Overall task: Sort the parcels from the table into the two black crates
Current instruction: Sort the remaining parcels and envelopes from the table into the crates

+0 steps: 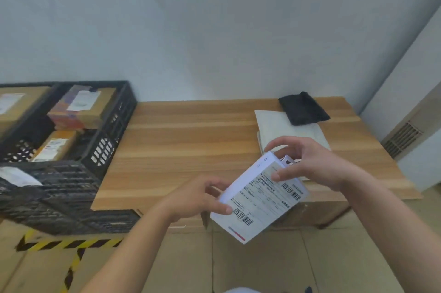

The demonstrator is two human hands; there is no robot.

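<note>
While left hand (200, 197), right hand (310, 164) grip one parcel (260, 199): one black pouch (303, 108), one mailer (274, 121) on table (191, 137).

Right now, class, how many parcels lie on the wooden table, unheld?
2 plainly: a black soft pouch at the far right, overlapping a flat white padded mailer beneath it. More may be hidden under the mailer or behind the hand-held white labelled box.

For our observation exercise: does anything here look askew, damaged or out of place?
Only slightly: in the black crate, a colourful box leans tilted on a brown parcel. The held white parcel looks intact. Nothing looks spilled or damaged.
</note>
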